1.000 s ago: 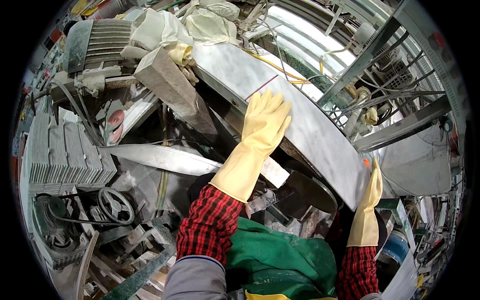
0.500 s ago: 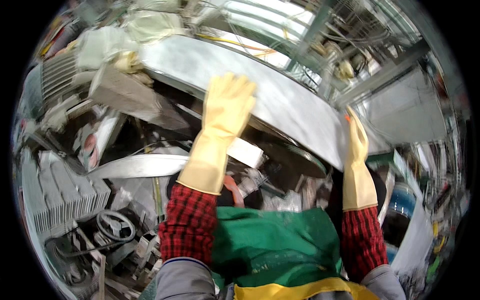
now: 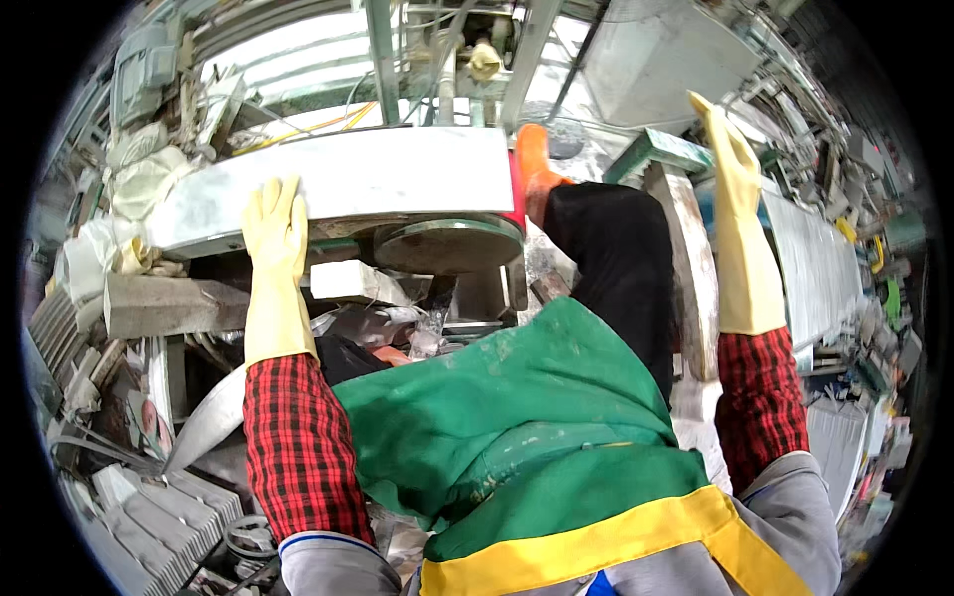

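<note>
My left hand (image 3: 274,223) wears a long cream rubber glove. Its fingers lie stretched out over the near edge of a long white marble-looking slab (image 3: 397,164). On the right, my right hand (image 3: 733,164) is raised in a matching glove, away from the slab. Its fingers point forward, seen edge-on, with nothing visible in them. Under the slab's right part is a round grey disc (image 3: 447,245). A narrow red surface (image 3: 518,189) shows at the slab's right end.
My leg in black trousers (image 3: 621,258) and an orange boot (image 3: 535,164) stand right of the slab. Beside it are a worn board (image 3: 688,268) and a green-edged bench (image 3: 666,147). Stacked grey panels (image 3: 169,521) lie at lower left. A white block (image 3: 350,281) sits below the slab.
The view has swung right, so the slab now appears further left and level. My left hand stays at its near edge. My right hand has moved outward, and my booted leg has come into view.
</note>
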`<state>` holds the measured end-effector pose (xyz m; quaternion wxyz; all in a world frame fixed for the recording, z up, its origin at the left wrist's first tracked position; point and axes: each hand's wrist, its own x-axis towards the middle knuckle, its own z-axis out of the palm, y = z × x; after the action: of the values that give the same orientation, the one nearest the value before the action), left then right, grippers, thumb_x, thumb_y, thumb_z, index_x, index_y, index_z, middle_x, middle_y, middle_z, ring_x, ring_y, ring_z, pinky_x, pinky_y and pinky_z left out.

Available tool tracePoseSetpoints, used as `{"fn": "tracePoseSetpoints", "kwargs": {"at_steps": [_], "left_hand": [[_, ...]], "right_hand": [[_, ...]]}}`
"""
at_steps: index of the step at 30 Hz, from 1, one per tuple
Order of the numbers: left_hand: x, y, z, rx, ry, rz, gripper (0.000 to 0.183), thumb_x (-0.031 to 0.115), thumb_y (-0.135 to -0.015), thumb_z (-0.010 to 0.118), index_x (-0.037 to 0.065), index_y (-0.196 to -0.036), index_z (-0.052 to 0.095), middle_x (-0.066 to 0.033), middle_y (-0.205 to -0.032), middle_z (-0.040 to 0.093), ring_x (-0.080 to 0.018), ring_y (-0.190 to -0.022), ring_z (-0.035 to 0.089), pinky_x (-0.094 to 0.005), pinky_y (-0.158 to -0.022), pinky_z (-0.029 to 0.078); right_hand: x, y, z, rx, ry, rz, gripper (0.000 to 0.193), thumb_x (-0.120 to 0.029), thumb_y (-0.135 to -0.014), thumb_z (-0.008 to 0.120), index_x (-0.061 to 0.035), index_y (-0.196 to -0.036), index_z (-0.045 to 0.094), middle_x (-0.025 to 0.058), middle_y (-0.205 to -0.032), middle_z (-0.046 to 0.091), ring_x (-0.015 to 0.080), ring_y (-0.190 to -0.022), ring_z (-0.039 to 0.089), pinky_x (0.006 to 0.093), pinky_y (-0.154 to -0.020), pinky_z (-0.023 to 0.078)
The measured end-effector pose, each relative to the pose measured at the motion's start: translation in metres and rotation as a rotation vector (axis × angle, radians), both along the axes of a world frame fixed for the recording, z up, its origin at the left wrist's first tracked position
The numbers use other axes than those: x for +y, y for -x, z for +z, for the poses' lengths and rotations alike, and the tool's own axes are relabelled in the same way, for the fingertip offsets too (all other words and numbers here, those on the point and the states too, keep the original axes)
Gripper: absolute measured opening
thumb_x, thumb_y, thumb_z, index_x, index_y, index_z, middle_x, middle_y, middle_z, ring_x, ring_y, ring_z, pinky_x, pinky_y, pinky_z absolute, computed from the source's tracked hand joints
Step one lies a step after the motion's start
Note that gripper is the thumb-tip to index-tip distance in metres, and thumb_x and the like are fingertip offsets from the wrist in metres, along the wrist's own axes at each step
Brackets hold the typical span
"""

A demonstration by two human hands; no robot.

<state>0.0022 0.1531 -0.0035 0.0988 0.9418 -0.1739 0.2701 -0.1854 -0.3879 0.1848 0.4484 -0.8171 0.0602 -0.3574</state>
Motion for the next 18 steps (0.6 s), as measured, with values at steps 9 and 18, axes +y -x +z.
{"fn": "tracePoseSetpoints", "kwargs": {"at_steps": [9,18], "left_hand": [[-0.097,0.076,0.012,-0.166,0.147,-0.308,0.042,0.028,-0.099,0.061,0.013,-0.138,0.060,-0.0179,-0.138,0.058,-0.0388,-0.130,0.051,-0.0507,-0.113,0.035],[-0.116,0.080,0.020,0.299,0.027,-0.301,0.050,0.031,-0.105,0.052,0.013,-0.151,0.049,-0.0219,-0.158,0.042,-0.0442,-0.147,0.034,-0.0507,-0.124,0.022]], "right_hand": [[-0.112,0.198,-0.130,0.045,-0.966,-0.107,0.052,-0.020,-0.106,0.048,0.0122,-0.147,0.044,0.0292,-0.150,0.050,0.0384,-0.139,0.051,0.0422,-0.119,0.038],[-0.110,0.238,-0.276,0.961,-0.414,-0.024,0.038,-0.021,-0.097,0.066,0.0018,-0.128,0.068,0.0151,-0.110,0.076,0.0231,-0.098,0.073,0.0342,-0.089,0.057]]}}
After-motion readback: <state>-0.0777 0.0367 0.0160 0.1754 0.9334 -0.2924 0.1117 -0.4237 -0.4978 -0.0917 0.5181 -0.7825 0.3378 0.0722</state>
